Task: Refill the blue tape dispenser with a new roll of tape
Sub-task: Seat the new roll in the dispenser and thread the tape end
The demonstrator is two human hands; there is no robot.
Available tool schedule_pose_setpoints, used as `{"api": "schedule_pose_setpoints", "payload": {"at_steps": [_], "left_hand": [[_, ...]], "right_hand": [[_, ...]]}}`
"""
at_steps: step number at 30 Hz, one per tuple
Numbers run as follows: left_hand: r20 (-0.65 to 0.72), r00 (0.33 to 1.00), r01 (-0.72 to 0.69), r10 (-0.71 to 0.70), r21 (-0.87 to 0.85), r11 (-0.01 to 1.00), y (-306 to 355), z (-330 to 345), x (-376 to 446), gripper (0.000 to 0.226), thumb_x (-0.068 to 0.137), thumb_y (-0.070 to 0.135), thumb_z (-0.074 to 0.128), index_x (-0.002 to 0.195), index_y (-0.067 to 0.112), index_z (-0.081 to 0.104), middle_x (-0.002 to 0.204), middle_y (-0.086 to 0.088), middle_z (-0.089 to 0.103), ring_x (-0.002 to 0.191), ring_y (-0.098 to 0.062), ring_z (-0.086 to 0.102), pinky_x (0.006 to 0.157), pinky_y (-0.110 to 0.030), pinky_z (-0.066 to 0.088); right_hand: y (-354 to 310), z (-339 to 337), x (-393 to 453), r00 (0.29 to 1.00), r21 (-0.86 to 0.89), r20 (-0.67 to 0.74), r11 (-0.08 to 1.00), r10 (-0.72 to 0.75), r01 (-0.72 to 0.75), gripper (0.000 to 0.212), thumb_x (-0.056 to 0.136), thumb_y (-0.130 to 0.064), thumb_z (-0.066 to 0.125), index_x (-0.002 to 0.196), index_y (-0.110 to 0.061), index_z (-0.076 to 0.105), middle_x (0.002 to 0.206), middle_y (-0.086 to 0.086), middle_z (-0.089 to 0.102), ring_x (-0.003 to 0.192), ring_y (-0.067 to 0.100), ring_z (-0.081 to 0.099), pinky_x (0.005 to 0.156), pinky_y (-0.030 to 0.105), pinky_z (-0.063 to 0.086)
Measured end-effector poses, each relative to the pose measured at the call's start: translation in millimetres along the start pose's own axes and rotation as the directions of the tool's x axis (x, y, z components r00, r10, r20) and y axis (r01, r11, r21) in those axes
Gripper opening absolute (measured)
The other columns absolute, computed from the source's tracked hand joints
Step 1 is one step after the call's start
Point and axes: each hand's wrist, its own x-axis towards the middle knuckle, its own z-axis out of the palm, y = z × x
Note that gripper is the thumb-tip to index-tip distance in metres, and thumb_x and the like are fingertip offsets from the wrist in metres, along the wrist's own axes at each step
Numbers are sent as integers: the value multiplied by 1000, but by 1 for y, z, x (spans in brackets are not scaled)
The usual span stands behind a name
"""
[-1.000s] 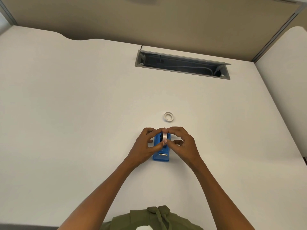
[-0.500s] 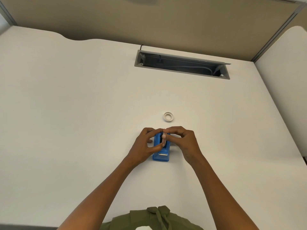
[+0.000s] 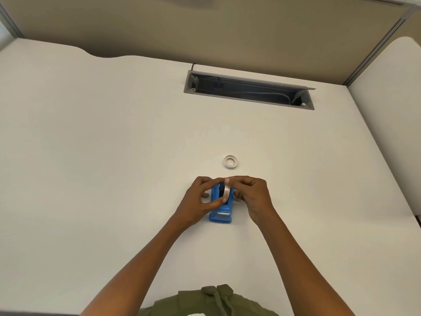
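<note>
The new roll of tape [image 3: 226, 190] has been lifted a little again and is pinched on edge by the curled fingers of the left hand [image 3: 197, 202] and right hand [image 3: 253, 197], just above the slot of the blue tape dispenser [image 3: 221, 207]. It is likely not seated yet.

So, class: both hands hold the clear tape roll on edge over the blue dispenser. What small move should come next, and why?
Probably lower the clear tape roll straight down. It stands on edge over the blue plastic dispenser, pinched by the left hand and right hand, above the dark slot and apparently not seated.
</note>
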Motion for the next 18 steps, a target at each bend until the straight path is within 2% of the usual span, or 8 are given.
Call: {"api": "schedule_pose_setpoints", "payload": {"at_steps": [4, 6, 8, 13, 18], "left_hand": [[-10, 1000, 13, -14, -35, 999, 0, -1, 1, 43, 82, 31, 66, 123, 29, 55, 115, 3, 52, 103, -9, 53, 82, -14, 47], [-10, 1000, 19, -20, -52, 998, 1, -1, 2, 38, 83, 31, 66, 119, 36, 54, 114, 3, 53, 102, -9, 53, 81, -18, 48], [-6, 1000, 18, -18, -51, 999, 0, 0, 3, 40, 83, 32, 66, 120, 37, 53, 114, 2, 53, 103, -10, 53, 82, -19, 48], [-8, 1000, 3, -3, -48, 999, -1, 1, 1, 43, 83, 32, 66, 121, 43, 49, 112, 6, 51, 103, -4, 51, 81, -15, 47], [-12, 1000, 9, -10, -60, 998, -3, 1, 0, 45, 82, 28, 68, 123, 37, 51, 116, 1, 52, 105, -10, 52, 85, -21, 48]], "right_hand": [[5, -7, -8, 987, -52, 104, 991, -119, 125, 14, 83, -19, 71, 97, -15, 73, 100, 1, 72, 94, 15, 65, 68, 24, 55], [11, -13, -14, 966, -102, 171, 971, -196, 215, 17, 87, -15, 67, 103, -18, 70, 108, -1, 70, 105, 14, 63, 76, 31, 57], [14, -17, -17, 947, -159, 202, 946, -249, 283, 17, 88, -8, 64, 100, -18, 71, 114, -2, 66, 111, 12, 60, 80, 33, 57], [16, -15, -21, 930, -211, 198, 913, -309, 348, 28, 88, 2, 57, 102, -16, 73, 119, -2, 63, 113, 1, 55, 76, 16, 51], [16, -13, -20, 933, -247, 196, 906, -302, 345, 34, 89, 1, 55, 109, -20, 71, 119, -4, 61, 109, -6, 54, 75, 11, 50]]}}
